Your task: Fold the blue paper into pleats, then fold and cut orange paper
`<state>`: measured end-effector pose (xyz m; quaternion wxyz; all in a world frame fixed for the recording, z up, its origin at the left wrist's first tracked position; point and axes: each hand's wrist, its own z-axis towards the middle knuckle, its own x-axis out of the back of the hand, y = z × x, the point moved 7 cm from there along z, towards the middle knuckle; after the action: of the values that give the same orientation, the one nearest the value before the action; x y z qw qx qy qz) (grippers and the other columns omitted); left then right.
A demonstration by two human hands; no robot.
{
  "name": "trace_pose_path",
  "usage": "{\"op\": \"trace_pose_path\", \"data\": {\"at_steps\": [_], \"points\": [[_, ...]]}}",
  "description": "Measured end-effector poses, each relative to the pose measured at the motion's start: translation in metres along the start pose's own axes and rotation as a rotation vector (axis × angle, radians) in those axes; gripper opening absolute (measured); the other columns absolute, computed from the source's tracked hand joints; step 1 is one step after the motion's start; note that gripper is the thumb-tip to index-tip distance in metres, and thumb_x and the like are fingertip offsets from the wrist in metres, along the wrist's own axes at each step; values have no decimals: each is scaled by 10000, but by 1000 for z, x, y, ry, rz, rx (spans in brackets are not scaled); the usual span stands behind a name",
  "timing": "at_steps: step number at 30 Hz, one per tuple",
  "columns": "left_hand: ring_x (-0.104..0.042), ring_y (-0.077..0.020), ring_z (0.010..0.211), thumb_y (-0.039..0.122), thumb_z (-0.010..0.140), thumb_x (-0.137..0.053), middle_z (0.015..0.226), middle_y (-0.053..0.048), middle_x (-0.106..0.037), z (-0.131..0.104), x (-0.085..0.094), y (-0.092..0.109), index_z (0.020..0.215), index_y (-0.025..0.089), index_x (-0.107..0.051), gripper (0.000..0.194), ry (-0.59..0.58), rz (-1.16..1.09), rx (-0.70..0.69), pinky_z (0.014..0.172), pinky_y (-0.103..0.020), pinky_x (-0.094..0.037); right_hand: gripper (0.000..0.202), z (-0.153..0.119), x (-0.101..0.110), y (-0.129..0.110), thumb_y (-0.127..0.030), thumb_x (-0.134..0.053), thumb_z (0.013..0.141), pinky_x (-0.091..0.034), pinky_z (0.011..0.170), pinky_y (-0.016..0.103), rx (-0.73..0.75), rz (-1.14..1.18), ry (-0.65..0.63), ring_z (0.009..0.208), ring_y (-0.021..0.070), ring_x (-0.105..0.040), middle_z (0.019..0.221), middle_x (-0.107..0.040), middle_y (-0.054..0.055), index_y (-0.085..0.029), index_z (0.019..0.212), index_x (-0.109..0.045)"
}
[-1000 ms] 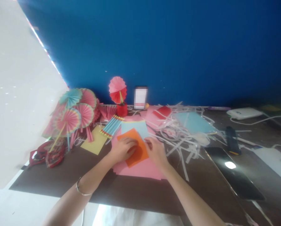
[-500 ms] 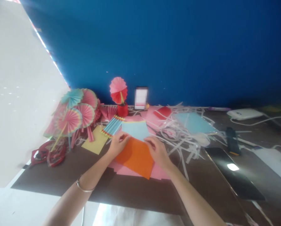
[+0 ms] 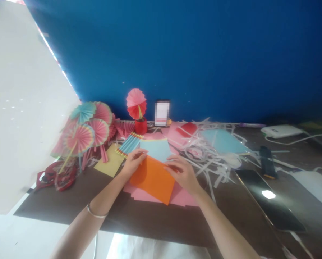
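Both hands hold an orange sheet of paper (image 3: 152,181) by its far corners. My left hand (image 3: 134,163) pinches the upper left corner, fingers closed. At the upper right corner, my right hand (image 3: 184,172) grips the edge between thumb and fingers. Beneath the orange sheet lie pink sheets (image 3: 184,198). Just beyond the hands is a light blue sheet (image 3: 156,148) with a yellow edge. To its left sits a pleated blue paper strip (image 3: 130,143) with yellow and red ends, partly over a yellow sheet (image 3: 108,163).
Paper fans (image 3: 80,138) stand at the left, near red-handled scissors (image 3: 65,178). A red pot (image 3: 141,126) holds a round pink fan. White paper strips (image 3: 217,169) are scattered to the right, beside a black phone (image 3: 270,201) and a white device (image 3: 282,130). A blue panel (image 3: 177,54) rises behind.
The orange sheet has shifted slightly left and its near edge looks straighter. The right hand's fingers are spread a little more along the paper's edge.
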<state>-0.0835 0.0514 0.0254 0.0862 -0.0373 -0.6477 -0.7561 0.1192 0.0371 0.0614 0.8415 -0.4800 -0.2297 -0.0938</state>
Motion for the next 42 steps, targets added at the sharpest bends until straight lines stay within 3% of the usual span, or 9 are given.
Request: {"op": "trace_pose_path", "data": {"at_steps": [7,12,15,22,27,36,39,42], "points": [[-594,-164,816,321,761,-561,833,-25,-683,-3,-1,1,789,188,-686,185,-63,-36,16,718,-258,-457,167,0,2,-1,-354,-575,787,-507,561,273,2,-20,11,823,188,-608,936,-625,58,-260,771,-712],[-621,-175,762,368,692,-659,861,-61,-691,-4,-7,1,840,161,-683,256,-162,-24,60,672,-268,-480,180,1,2,-1,-378,-592,774,-528,626,289,-16,6,7,840,195,-611,926,-631,68,-242,790,-708],[-625,-192,845,385,649,-706,896,-67,-693,-2,-7,1,840,166,-688,292,-148,40,47,784,-298,-476,184,1,1,2,-381,-596,770,-529,627,294,-34,20,-4,824,193,-610,918,-631,70,-234,783,-705],[-638,-192,848,402,663,-696,915,-71,-696,-2,-7,-3,849,171,-694,296,-142,68,78,783,-299,-483,167,3,4,4,-350,-589,774,-506,612,296,-59,31,-1,759,187,-600,808,-640,57,-222,715,-679],[-628,-196,900,382,671,-694,925,-60,-695,-2,-6,3,858,189,-695,269,-144,143,18,858,-312,-459,198,3,5,3,-340,-548,787,-477,644,302,-117,33,15,748,190,-596,787,-648,51,-207,666,-632],[-631,-187,785,420,730,-614,817,-52,-707,-6,-11,14,797,155,-699,286,-173,215,-25,743,-273,-470,301,1,2,20,-437,-516,767,-428,665,285,-383,96,-13,694,182,-572,684,-632,25,-167,673,-614],[-603,-156,683,442,769,-554,731,-31,-693,-6,-10,10,747,141,-693,332,-154,212,8,645,-240,-445,304,0,1,23,-444,-530,756,-415,667,278,-424,143,-21,699,176,-568,694,-636,26,-165,678,-622],[-599,-164,704,475,743,-579,755,-32,-695,-4,-9,1,755,146,-703,351,-123,137,81,640,-238,-434,282,-2,-1,30,-452,-590,714,-411,634,266,-483,246,10,672,164,-571,694,-639,17,-173,748,-614]]}}
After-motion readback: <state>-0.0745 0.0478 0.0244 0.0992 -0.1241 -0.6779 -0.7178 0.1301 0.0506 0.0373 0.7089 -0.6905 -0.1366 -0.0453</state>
